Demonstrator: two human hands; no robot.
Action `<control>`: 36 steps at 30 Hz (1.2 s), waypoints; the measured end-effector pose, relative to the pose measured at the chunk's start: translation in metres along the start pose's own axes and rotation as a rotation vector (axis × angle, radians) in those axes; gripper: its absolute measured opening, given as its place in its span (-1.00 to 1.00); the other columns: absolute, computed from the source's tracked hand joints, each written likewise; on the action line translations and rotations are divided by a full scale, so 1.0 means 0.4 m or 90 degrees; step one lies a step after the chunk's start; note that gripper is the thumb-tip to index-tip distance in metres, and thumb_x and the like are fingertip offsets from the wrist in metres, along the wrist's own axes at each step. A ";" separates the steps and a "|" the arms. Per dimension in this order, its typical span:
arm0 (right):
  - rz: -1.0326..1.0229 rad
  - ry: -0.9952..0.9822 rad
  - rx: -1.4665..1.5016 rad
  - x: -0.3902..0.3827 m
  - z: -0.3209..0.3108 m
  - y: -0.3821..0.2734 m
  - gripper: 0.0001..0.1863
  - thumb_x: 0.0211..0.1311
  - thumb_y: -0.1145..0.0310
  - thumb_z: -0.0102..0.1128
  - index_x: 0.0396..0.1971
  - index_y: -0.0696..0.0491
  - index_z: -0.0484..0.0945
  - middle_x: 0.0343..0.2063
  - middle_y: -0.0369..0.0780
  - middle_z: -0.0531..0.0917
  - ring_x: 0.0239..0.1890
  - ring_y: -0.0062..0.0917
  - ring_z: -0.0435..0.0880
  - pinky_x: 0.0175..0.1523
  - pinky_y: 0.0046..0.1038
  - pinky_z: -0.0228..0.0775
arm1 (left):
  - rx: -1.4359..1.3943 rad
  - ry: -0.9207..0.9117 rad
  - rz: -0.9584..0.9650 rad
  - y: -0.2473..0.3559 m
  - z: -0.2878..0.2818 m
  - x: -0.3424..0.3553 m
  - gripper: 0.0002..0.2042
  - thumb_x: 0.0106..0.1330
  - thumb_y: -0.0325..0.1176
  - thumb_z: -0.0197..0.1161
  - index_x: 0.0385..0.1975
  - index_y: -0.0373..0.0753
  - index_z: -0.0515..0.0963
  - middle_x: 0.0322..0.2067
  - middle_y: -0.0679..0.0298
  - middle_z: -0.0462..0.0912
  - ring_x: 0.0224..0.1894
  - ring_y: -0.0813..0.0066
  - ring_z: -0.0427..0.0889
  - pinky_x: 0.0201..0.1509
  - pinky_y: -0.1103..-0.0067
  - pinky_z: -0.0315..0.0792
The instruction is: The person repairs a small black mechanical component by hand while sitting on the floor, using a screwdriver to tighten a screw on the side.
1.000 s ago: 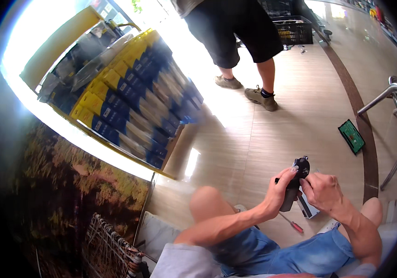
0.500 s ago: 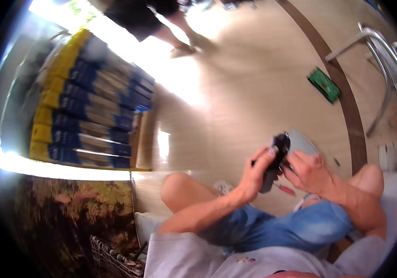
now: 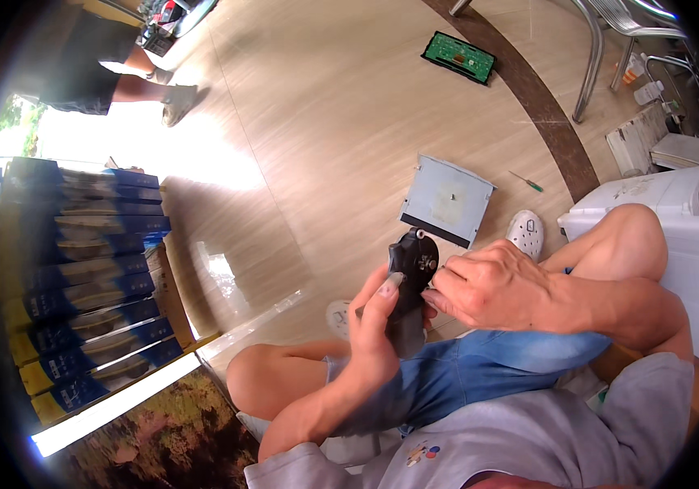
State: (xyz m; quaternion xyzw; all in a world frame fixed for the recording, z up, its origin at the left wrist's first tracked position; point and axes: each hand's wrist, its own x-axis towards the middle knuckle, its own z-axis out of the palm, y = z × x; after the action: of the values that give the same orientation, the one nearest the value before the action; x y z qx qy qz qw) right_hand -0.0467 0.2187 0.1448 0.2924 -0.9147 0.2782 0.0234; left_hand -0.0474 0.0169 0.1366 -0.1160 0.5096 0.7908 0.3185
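Note:
My left hand [image 3: 374,314] grips a dark, handheld device [image 3: 409,277], its thumb along the side. The device has a round black top with small metal parts. My right hand [image 3: 484,285] is closed, fingertips against the device's right side; whatever they hold is hidden. On the floor just beyond my hands lie a grey metal panel [image 3: 448,191] with a dark strip and a small green-handled screwdriver [image 3: 533,184]. Farther forward is a green circuit board [image 3: 467,61] in a dark frame. A white clog [image 3: 525,236] is by my right knee, on my foot.
A person [image 3: 133,94] in dark shorts stands at upper left. A display of blue and yellow packages [image 3: 88,277] fills the left. Metal chairs [image 3: 590,65] stand at upper right, above bottles [image 3: 648,94]. A white plastic box [image 3: 643,204] is at my right.
My view has turned and tilted: the other person now appears farther left, the grey panel fully shows, and the red screwdriver is out of sight. Both hands remain on the dark device.

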 end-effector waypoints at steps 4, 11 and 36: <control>-0.023 -0.090 0.003 -0.015 0.014 0.064 -0.72 0.21 0.19 0.26 -0.52 0.07 0.49 -0.59 -0.16 0.60 -0.49 -0.29 0.71 -0.47 -0.26 0.53 | -0.009 0.082 -0.083 -0.006 -0.020 -0.020 -0.53 0.34 -0.01 0.05 0.03 -0.27 0.47 -0.37 0.15 0.63 -0.37 0.43 0.61 -0.32 0.52 0.50; 0.345 -0.279 -0.007 -0.085 0.089 0.376 -0.67 0.17 0.26 0.15 -0.14 0.14 0.57 -0.33 0.03 0.70 -0.21 -0.02 0.69 -0.09 -0.12 0.54 | -0.036 0.145 -0.103 0.003 -0.035 -0.049 -0.68 0.28 -0.20 0.24 -0.07 -0.25 0.50 -0.38 0.20 0.60 -0.40 0.47 0.61 -0.38 0.55 0.47; 0.235 -0.255 -0.252 -0.028 0.353 0.525 -0.84 0.17 0.42 0.08 -0.32 0.17 0.56 -0.38 0.06 0.66 -0.26 -0.05 0.72 -0.21 -0.11 0.60 | -0.226 -0.016 -0.007 0.026 -0.029 -0.040 -0.74 0.24 -0.45 0.19 -0.09 -0.32 0.43 -0.25 0.18 0.55 -0.40 0.39 0.64 -0.29 0.45 0.58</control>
State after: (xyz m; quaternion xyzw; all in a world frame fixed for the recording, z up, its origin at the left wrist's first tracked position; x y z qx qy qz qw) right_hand -0.1356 0.2924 -0.0807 0.1606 -0.9749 0.0315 -0.1508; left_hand -0.0433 -0.0023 0.1472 -0.1634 0.3572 0.8681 0.3036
